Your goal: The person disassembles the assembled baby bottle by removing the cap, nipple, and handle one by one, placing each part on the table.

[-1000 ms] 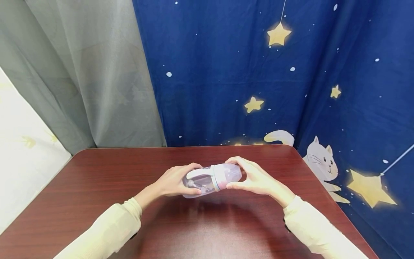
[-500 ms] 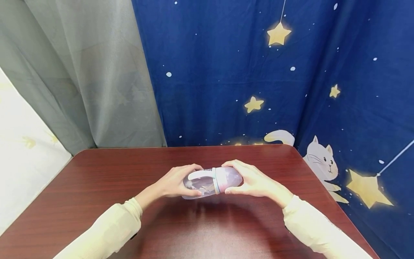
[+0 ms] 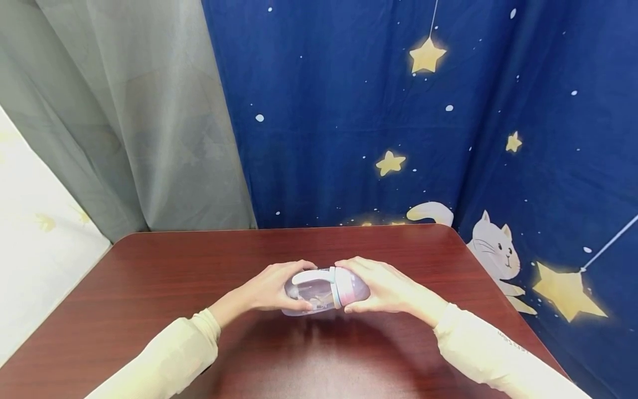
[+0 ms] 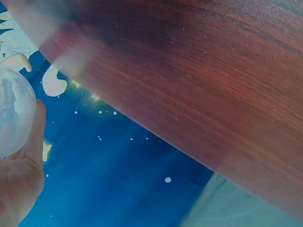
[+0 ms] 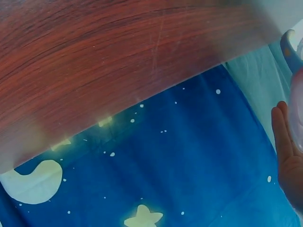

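A clear baby bottle [image 3: 319, 295] with a white handle and a pale pink-lilac cap [image 3: 351, 286] lies sideways between the two hands, above the table. My left hand [image 3: 276, 287] grips the bottle's base end, thumb on the near side and fingers on the far side. The cap end is held by my right hand [image 3: 381, 286], with thumb and fingers around it. In the left wrist view the rounded clear bottom of the bottle [image 4: 15, 113] shows at the left edge. The right wrist view catches only part of the cap [image 5: 297, 106] beside the fingers.
A dark red wooden table [image 3: 199, 255] extends under both arms. Behind it hang a grey curtain [image 3: 174, 138] and a blue curtain [image 3: 324, 111] printed with stars and a white cat.
Both hands have lowered slightly in the head view with the bottle. The right hand has shifted a little left, further over the cap. Both grips stay on.
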The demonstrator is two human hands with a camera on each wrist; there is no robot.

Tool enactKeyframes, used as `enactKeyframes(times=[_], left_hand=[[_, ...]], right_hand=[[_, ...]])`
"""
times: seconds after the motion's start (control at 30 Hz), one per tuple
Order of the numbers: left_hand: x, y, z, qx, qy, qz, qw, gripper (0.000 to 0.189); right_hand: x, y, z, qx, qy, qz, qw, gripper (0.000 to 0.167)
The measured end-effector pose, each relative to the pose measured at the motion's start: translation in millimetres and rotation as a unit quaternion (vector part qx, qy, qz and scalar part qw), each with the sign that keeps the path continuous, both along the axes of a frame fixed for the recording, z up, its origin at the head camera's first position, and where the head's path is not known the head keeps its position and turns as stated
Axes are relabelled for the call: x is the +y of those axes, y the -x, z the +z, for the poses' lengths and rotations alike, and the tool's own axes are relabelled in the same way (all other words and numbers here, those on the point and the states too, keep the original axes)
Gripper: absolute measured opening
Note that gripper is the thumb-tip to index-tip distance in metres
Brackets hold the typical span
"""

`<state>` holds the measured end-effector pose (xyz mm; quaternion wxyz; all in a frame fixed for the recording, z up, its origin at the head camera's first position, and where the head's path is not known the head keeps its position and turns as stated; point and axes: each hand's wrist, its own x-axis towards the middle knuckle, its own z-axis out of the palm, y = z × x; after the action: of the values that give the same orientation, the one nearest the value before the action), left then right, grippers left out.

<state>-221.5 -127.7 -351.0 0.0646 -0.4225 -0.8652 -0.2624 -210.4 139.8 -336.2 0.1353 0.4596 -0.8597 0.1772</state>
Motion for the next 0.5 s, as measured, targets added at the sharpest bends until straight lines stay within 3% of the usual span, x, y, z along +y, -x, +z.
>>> enactKeyframes(times=[0.13,0.33,0.5], left_hand=[[0.1,-3.1,0.3,-0.009,0.029,-0.011,0.9995,0.078],[0.8,-7.7,4.8,-0.013,0.058,-0.011,0.9981,0.072],[0.5,-8.0,7.6,0.009,0.063,-0.019,0.9978,0.071]], right_hand=[[0.9,-1.6,-1.6,0.027,-0.006,0.015,0.9995,0.073],[3.3,-4.3,0.0,0.070,-0.016,0.032,0.9969,0.073],[5.7,-6.6,1.7,0.094,-0.019,0.035,0.9948,0.073]])
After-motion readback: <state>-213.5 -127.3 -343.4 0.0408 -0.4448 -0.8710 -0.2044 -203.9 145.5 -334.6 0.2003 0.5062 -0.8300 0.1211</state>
